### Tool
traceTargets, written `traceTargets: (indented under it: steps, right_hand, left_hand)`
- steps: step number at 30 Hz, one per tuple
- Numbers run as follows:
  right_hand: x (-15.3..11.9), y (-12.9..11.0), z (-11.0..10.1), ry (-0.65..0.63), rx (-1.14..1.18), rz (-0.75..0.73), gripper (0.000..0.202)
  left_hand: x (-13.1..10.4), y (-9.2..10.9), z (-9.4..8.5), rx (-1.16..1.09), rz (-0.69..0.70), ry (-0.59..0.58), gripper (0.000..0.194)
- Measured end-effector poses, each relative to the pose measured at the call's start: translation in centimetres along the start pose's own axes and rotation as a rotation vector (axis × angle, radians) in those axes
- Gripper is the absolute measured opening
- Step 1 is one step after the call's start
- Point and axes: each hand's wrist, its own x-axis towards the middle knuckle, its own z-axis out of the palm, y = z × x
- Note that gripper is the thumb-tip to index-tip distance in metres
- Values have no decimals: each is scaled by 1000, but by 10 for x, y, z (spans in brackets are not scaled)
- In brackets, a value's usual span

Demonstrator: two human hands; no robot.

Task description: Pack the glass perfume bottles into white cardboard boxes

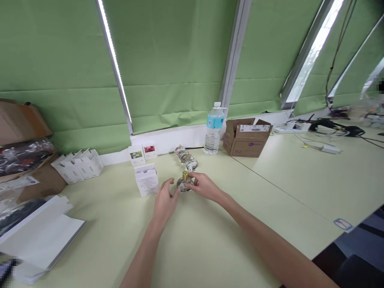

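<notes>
The left hand [166, 203], fingers loosely spread, is just beside a gold-necked glass bottle [182, 185] on the bench [192, 248]; the right hand [205, 187] touches its right side, whether gripping cannot be told. A white box [147, 183] stands leftward; beyond are clustered bottles [186, 159], then a water bottle [213, 134].

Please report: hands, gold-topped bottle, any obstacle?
Right hand touching gold-topped bottle, upright on table. Left hand close, contact unclear. White box left, not blocking.
</notes>
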Motion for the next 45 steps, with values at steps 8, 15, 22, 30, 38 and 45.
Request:
traceTargets:
  steps: [8, 15, 22, 30, 38, 45]
  right_hand:
    - [-6, -1, 0, 1, -70, -6, 33]
    - [-7, -3, -1, -11, -112, 9, 34]
    - [-8, -4, -1, -25, -143, -4, 37]
    - [-6, -2, 2, -21, -162, -5, 33]
    - [-6, -5, 1, -27, -125, 27, 33]
    - [-7, -10, -1, -58, -96, -30, 28]
  left_hand:
    - [2, 36, -71, 213, 178, 397, 28]
    - [-7, -8, -121, 253, 101, 397, 35]
    - [-6, -42, -119, 131, 124, 238, 49]
    - [6, -33, -107, -15, 86, 227, 27]
    - [-1, -27, -110, -33, 86, 215, 16]
    - [-9, -19, -113, -123, 40, 165, 23]
